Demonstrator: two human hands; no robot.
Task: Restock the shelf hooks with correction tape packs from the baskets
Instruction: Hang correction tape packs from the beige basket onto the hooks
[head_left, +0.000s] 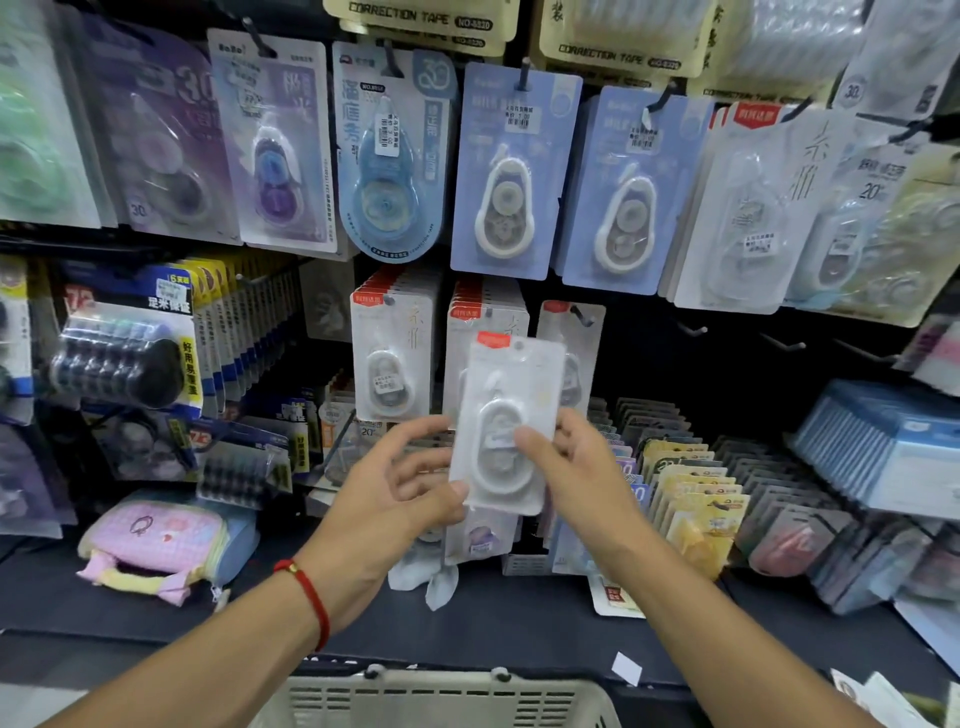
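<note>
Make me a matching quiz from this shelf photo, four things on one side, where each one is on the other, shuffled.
Things:
1. white pack
2. pink pouch
3. basket
4. red bracelet

Places:
A. bottom edge, below the shelf
B. left wrist
C. held in both hands
D. lying on the shelf, left

Pairs: 1-C, 2-D, 3-A, 4-B

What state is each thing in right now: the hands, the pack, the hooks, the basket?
Left hand: gripping the pack's lower left edge.
Right hand: gripping the pack's right side.
Held pack: upright, not yet hung.
Bare hooks: nothing hanging.
Matching packs: hung in rows.
Basket: below, contents hidden.
</note>
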